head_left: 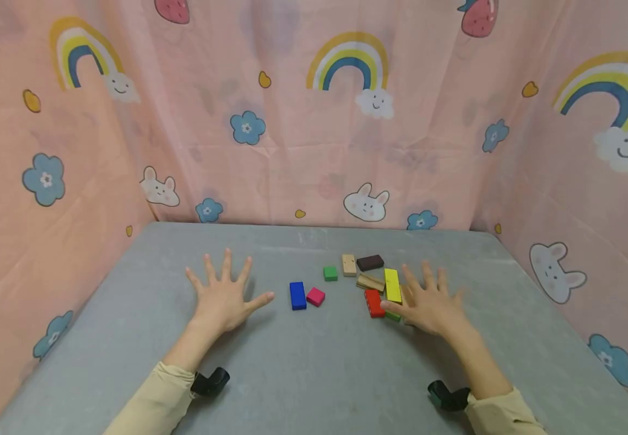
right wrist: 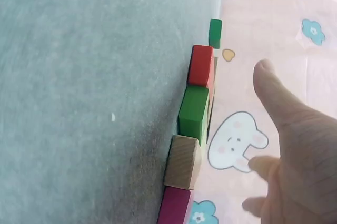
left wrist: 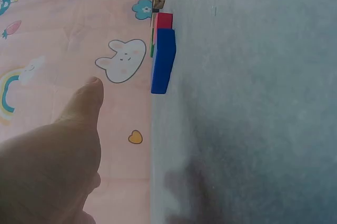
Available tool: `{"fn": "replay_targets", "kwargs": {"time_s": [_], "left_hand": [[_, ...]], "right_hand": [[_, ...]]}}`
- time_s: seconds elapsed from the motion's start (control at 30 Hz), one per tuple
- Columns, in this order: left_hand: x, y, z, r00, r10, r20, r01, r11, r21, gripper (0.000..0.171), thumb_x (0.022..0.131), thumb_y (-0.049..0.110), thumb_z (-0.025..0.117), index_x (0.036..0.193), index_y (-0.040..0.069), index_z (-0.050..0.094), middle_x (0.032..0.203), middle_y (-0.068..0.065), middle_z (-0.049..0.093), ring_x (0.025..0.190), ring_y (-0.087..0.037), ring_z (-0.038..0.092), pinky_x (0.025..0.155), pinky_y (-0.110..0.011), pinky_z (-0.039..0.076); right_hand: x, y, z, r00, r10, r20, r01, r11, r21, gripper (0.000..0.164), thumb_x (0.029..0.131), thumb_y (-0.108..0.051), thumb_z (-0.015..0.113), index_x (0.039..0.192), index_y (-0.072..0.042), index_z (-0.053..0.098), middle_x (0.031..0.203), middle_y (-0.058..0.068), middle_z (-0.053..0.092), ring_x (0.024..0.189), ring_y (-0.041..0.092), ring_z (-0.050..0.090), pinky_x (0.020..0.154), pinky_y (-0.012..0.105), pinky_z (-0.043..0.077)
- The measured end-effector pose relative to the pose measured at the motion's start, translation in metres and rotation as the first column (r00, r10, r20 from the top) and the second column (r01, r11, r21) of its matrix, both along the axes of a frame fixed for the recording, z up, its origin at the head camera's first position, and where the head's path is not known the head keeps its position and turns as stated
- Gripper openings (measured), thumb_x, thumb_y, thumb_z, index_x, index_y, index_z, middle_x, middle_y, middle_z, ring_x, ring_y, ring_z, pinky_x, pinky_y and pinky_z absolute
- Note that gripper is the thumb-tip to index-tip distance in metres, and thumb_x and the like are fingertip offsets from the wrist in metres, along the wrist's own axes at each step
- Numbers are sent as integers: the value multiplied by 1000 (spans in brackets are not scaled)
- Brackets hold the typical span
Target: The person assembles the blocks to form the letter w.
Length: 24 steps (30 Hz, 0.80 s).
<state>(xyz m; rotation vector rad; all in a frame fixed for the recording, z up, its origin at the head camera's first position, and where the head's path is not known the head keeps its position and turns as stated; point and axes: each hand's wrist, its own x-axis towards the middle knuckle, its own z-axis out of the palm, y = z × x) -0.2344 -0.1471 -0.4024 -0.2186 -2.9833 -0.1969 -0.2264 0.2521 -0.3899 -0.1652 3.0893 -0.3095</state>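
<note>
My left hand [head_left: 221, 302] is held above the grey table with its fingers spread, holding nothing; a blue block [head_left: 297, 296] and a pink block [head_left: 316, 296] lie to its right. Fingers spread as well, my right hand [head_left: 428, 305] hovers over the right end of a group of blocks and hides part of it. Beside its thumb lie a red block [head_left: 374, 303], a yellow block [head_left: 392, 285] and a green block [head_left: 393, 316]. In the right wrist view, a plain wooden block [right wrist: 182, 162] and a purple block [right wrist: 175, 206] continue that row under the hand.
Farther back lie a small green block [head_left: 330, 273], a pale wooden block [head_left: 349, 265], a dark brown block [head_left: 370, 263] and tan wooden pieces [head_left: 371, 283]. A pink printed curtain [head_left: 281, 169] encloses the table [head_left: 314, 374] at the back and sides. Each wrist wears a black camera.
</note>
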Motion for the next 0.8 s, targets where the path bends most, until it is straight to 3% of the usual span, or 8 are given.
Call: {"fn": "replay_targets", "kwargs": {"time_s": [0.27, 0.4, 0.53, 0.63, 0.8], "left_hand": [[-1, 5, -5, 999, -38, -2, 38, 999, 0, 100, 84, 82, 43, 157, 16, 25, 159, -26, 10, 138, -58, -2, 96, -77, -13], [-4, 6, -5, 997, -81, -5, 82, 996, 19, 100, 84, 80, 45, 158, 16, 24, 159, -24, 13, 139, -57, 4, 99, -77, -7], [-8, 6, -6, 984, -177, 19, 175, 980, 94, 100, 85, 77, 49, 158, 14, 23, 159, -22, 16, 140, -54, 11, 103, -75, 5], [-14, 5, -7, 958, -280, 60, 260, 937, 232, 100, 85, 72, 57, 157, 10, 25, 158, -17, 23, 141, -46, 19, 108, -67, 15], [-29, 5, -13, 900, -428, 76, 347, 813, 467, 96, 81, 55, 76, 151, 4, 36, 151, -11, 40, 138, -32, 34, 110, -49, 29]], "right_hand": [[-4, 2, -7, 991, 121, -57, -128, 984, -126, 104, 82, -73, 59, 156, -7, 24, 157, 28, 12, 137, 56, 12, 97, 79, 12], [-9, 9, -11, 975, 200, -93, -218, 938, -269, 101, 82, -61, 70, 154, -4, 29, 156, 28, 18, 138, 53, 17, 101, 75, 18], [-12, 18, -13, 968, 229, -101, -251, 889, -382, 97, 80, -51, 78, 152, -3, 33, 155, 26, 24, 138, 49, 22, 102, 72, 22], [-14, 25, -16, 971, 222, -84, -237, 873, -427, 95, 78, -48, 81, 150, -5, 37, 153, 23, 31, 137, 46, 27, 101, 71, 26], [-18, 35, -18, 977, 212, -39, -204, 852, -482, 93, 76, -44, 83, 149, -8, 39, 149, 22, 36, 133, 46, 32, 96, 70, 33]]}}
